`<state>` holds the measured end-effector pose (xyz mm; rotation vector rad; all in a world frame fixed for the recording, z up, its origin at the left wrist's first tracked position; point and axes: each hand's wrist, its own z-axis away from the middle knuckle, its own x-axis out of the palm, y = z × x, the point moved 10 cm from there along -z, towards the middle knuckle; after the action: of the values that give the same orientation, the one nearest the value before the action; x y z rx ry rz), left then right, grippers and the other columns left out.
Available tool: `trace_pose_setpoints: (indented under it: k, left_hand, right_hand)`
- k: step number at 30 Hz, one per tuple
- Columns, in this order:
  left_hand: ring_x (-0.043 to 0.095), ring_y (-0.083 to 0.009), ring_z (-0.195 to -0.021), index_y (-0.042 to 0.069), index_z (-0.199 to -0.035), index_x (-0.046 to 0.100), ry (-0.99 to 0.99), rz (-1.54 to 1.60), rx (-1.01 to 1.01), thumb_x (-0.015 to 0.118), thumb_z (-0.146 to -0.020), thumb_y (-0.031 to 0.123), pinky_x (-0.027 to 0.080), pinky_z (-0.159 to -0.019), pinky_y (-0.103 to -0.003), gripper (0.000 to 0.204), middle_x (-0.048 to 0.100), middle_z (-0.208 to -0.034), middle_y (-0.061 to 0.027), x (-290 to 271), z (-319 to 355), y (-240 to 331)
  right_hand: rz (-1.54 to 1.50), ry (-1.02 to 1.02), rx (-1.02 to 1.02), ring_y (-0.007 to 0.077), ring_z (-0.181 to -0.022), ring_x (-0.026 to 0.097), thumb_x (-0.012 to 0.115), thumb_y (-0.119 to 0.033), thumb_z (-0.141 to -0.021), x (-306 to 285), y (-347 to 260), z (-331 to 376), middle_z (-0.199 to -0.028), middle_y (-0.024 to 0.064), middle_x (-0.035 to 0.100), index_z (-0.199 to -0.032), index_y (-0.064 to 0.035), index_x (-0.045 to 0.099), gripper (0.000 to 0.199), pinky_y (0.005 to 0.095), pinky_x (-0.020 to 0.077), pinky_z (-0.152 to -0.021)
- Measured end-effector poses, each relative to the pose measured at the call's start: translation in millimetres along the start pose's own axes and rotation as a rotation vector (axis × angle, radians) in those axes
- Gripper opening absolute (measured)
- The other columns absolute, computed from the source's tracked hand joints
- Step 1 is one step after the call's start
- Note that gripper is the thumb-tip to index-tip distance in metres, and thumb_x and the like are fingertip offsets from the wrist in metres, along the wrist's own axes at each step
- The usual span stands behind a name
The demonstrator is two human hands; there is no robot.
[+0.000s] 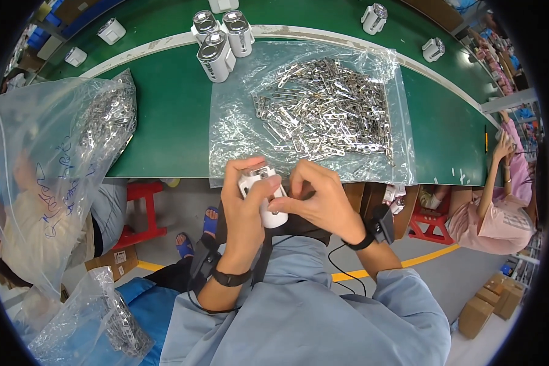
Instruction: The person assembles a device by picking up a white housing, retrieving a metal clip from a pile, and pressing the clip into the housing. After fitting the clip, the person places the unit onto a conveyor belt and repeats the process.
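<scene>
My left hand (240, 208) is wrapped round a small white cylindrical device (274, 215) with a metallic end, holding it tilted just off the table's near edge. My right hand (324, 200) is closed beside it, fingers curled and thumb tip against the device's side; whatever those fingers may hold is hidden. Just beyond both hands, a clear plastic bag (235, 137) lies flat on the green table. A wide heap of small slotted metal clips (332, 110) covers much of that bag.
Three similar white devices (216, 58) stand together at the bag's far left corner. More sit beyond the pale curved rail (311, 33). A full clear bag (107, 116) lies at left, and another bag of metal parts (125, 323) is lower left. People sit on both sides.
</scene>
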<state>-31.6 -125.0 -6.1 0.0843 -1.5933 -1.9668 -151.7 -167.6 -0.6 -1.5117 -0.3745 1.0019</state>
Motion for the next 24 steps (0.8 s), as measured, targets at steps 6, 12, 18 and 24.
trace_pose_setpoints:
  k: [6, 12, 18, 24]
  left_hand:
    - [0.062, -0.0254, -0.107, 0.004, -0.118, 0.045, 0.043, 0.249, 0.159, 0.064, -0.086, 0.001, 0.050, -0.090, -0.034, 0.037, 0.057, -0.119, -0.0173, -4.0, 12.0, 5.9]
    - [0.060, -0.0270, -0.112, 0.004, -0.121, 0.043, 0.055, 0.062, 0.347, 0.064, -0.087, 0.000, 0.049, -0.093, -0.035, 0.040, 0.056, -0.119, -0.0170, -11.1, 33.0, 10.8]
    - [0.055, -0.0163, -0.106, 0.006, -0.123, 0.043, 0.159, -0.475, 0.383, 0.064, -0.090, 0.007, 0.044, -0.094, -0.030, 0.039, 0.057, -0.112, -0.0123, -18.9, 51.3, -1.3]
    - [0.057, -0.0151, -0.095, 0.004, -0.122, 0.047, 0.146, -0.191, 0.124, 0.072, -0.084, 0.006, 0.047, -0.086, -0.028, 0.046, 0.056, -0.109, -0.0099, -38.2, 35.8, -12.0]
  right_hand:
    - [-0.783, 0.487, 0.071, 0.0129, -0.108, 0.055, 0.063, -0.015, -0.095, 32.3, -6.2, 22.9, -0.120, 0.0110, 0.058, -0.125, -0.0013, 0.049, 0.036, 0.0279, 0.0475, -0.089]
    - [-0.957, 0.490, 0.022, 0.0142, -0.113, 0.055, 0.063, -0.016, -0.096, 50.4, 1.2, 26.1, -0.123, 0.0084, 0.057, -0.131, -0.0018, 0.049, 0.041, 0.0303, 0.0444, -0.096]
    - [-1.504, 0.394, 0.298, 0.0134, -0.112, 0.054, 0.056, -0.017, -0.098, 86.0, 38.9, 28.0, -0.123, 0.0069, 0.057, -0.135, -0.0021, 0.047, 0.041, 0.0279, 0.0446, -0.095]
    - [-1.107, 0.289, 0.154, 0.0147, -0.114, 0.054, 0.056, -0.018, -0.096, 75.2, 26.5, 22.2, -0.123, 0.0086, 0.057, -0.137, -0.0019, 0.046, 0.045, 0.0289, 0.0435, -0.096]
